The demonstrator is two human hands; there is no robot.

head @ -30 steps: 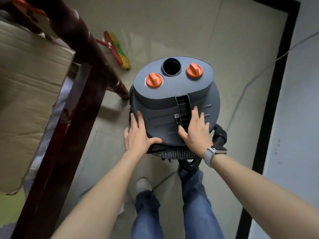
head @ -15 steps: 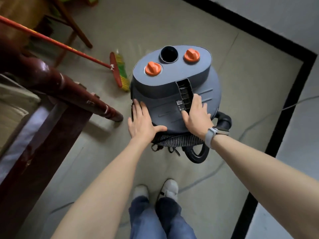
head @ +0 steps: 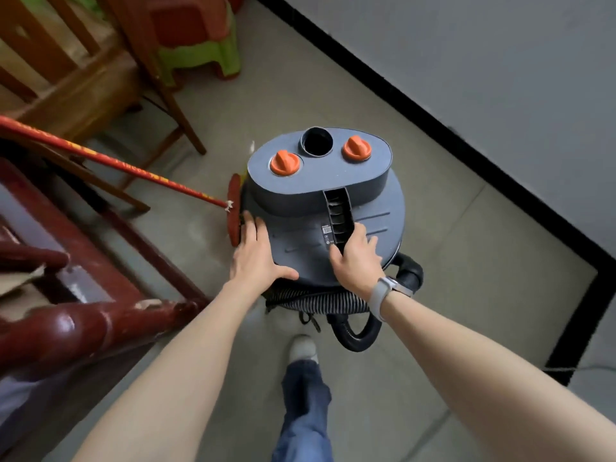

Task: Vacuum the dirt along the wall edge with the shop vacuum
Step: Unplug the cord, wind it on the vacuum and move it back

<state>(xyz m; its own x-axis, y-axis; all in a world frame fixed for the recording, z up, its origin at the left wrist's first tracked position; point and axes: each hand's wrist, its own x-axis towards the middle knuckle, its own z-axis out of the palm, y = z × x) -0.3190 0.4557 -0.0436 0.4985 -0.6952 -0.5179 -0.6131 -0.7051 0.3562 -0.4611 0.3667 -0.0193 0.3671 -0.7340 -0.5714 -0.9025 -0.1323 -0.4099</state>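
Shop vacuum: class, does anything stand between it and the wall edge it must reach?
Nothing visible does. Bare floor lies between the shop vacuum and the black wall edge. The broom sits against its other side, away from the wall.

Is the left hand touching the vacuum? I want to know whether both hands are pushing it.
Touching. The head view shows the left hand lying flat on the shop vacuum lid's rim, fingers straight, with no gap.

- Round dark grey shop vacuum: matt moulded plastic, with two smooth orange plastic knobs.
- Black ribbed hose: corrugated flexible plastic.
- Dark red wooden furniture rail: glossy lacquer, chipped in places.
- Grey tiled floor: smooth, dull sheen.
- Pale wall: matt paint.
- Grey wrist strap: smooth, rubbery-looking.
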